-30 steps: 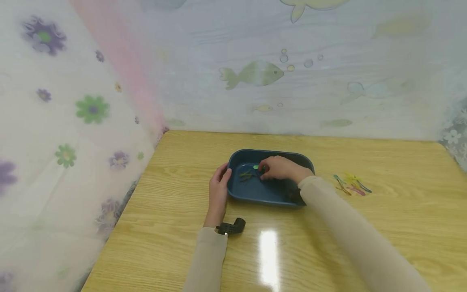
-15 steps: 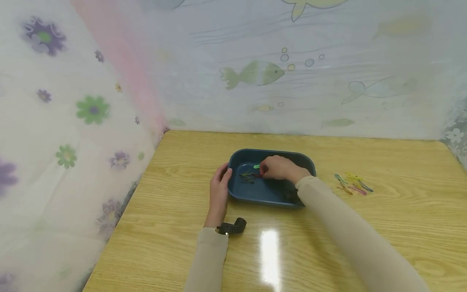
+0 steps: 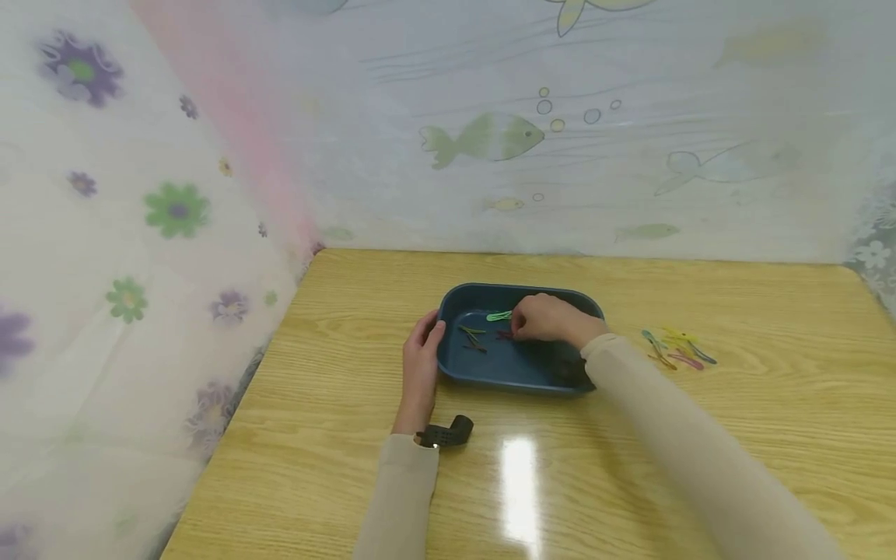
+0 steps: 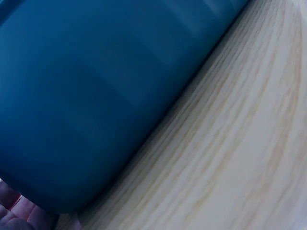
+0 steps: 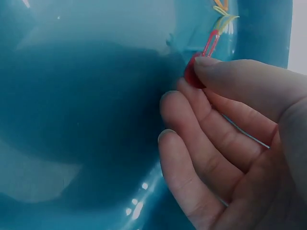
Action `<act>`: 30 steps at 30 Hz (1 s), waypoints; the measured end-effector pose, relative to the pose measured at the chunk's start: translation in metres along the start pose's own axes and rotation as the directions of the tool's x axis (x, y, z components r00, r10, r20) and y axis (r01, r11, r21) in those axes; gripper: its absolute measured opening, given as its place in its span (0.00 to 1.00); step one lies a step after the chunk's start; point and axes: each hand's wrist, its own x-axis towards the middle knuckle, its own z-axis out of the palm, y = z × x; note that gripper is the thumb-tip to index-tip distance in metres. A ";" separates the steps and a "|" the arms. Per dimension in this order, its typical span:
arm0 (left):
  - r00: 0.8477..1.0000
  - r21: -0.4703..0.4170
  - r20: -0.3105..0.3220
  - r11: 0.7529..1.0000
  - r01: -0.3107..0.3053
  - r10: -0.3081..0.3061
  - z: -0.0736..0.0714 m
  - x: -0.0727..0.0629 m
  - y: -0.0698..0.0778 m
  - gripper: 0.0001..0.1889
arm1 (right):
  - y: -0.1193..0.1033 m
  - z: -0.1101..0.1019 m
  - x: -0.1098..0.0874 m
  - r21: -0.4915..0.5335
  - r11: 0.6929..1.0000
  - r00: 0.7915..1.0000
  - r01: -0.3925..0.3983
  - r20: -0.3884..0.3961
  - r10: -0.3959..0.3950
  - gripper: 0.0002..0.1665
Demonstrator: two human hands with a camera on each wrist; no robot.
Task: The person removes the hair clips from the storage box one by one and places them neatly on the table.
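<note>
My left hand [image 3: 421, 362] grips the left end of a dark blue plastic basin [image 3: 504, 386], its thumb at the rim and fingers along the outer wall. Inside the basin my right hand [image 3: 549, 319] pinches a red hair clip [image 5: 194, 74] between thumb and forefinger, as the right wrist view shows. A green hair clip [image 3: 498, 316] lies near the basin's back wall, left of that hand. Yellowish and brownish clips [image 3: 474, 339] lie toward the basin's left side. In the left wrist view the basin's outer wall [image 4: 105, 96] covers much of the picture.
Several coloured hair clips [image 3: 675, 350] lie in a loose group on the wooden table [image 3: 315, 467], right of the basin. A black device [image 3: 448, 432] is strapped to the left wrist. Printed sheets [image 3: 483, 179] hang behind and to the left.
My right hand has shifted slightly to the right inside the basin, and more of the green and red clips shows. The left hand has stayed on the basin's end.
</note>
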 end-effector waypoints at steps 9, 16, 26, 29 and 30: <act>1.000 0.003 0.001 1.000 0.008 -0.008 0.000 0.000 0.000 0.17 | 0.006 -0.010 -0.012 -0.002 1.000 1.000 -0.020 -0.017 0.020 0.05; 1.000 -0.018 0.005 1.000 0.013 -0.013 0.000 -0.001 0.005 0.18 | 0.008 -0.016 -0.020 0.003 0.999 0.998 -0.051 -0.041 0.051 0.05; 0.999 -0.036 0.026 0.999 0.031 -0.030 0.000 -0.006 0.017 0.18 | 0.005 -0.025 -0.030 0.001 1.000 0.999 -0.007 -0.039 0.007 0.04; 0.999 -0.047 0.025 0.998 0.032 -0.031 0.000 -0.002 0.007 0.18 | 0.006 -0.027 -0.033 -0.004 1.000 1.000 0.007 -0.028 -0.007 0.04; 0.999 -0.047 0.024 0.998 0.031 -0.030 0.000 -0.001 0.006 0.18 | 0.006 -0.027 -0.034 -0.010 1.000 1.000 0.014 -0.025 -0.015 0.05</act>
